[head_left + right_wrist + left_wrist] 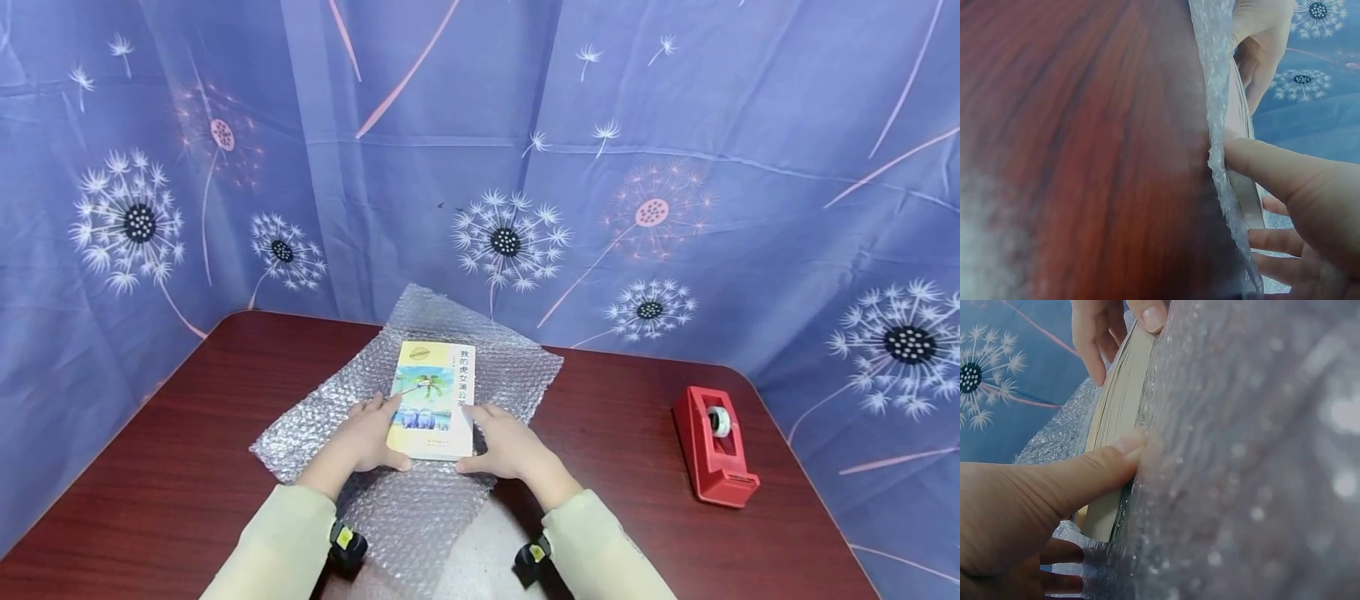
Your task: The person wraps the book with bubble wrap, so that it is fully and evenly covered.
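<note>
A paperback book (pixel 431 375), with a palm tree on its yellow and white cover, lies face up on a sheet of bubble wrap (pixel 517 346). My left hand (pixel 369 435) holds its near left corner, the thumb by the near edge and the fingers along the left side. At the near right corner my right hand (pixel 508 442) holds it the same way. In the left wrist view, the left thumb lies across the book's page edges (pixel 1116 394). Bubble wrap (pixel 1216 100) hides part of the book in the right wrist view.
On the right of the dark red wooden table (pixel 607 433) stands a red tape dispenser (pixel 726 483) with a roll of tape (pixel 718 422). A blue curtain (pixel 405 208) with dandelion prints hangs behind the table. A pale surface (pixel 487 558) shows under the wrap's near end.
</note>
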`<state>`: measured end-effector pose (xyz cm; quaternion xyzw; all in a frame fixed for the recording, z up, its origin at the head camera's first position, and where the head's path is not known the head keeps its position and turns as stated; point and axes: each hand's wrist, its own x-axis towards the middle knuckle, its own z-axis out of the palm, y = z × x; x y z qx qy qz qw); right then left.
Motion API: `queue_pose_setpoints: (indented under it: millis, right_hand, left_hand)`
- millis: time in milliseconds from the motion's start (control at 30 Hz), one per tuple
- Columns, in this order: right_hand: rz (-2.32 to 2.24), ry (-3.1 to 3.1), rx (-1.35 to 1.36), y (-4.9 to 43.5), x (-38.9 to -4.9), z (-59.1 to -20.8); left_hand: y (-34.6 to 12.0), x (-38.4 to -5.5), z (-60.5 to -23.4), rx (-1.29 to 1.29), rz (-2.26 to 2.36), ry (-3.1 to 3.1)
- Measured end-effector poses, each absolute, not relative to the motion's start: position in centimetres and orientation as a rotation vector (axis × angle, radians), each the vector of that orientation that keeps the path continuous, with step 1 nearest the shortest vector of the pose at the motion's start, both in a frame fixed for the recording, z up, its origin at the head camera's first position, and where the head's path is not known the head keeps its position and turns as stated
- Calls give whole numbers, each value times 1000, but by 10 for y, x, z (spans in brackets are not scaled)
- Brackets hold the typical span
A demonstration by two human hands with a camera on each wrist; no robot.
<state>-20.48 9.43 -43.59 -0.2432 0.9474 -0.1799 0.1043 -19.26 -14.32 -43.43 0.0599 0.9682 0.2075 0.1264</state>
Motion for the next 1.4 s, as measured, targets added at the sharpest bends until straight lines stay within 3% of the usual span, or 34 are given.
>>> queue_pose_setpoints:
  millis: [1400]
  right_hand:
    - [-680,2782,-614,155,-198,-441]
  left_hand:
    - [-85,-196,-439,233,498,2861]
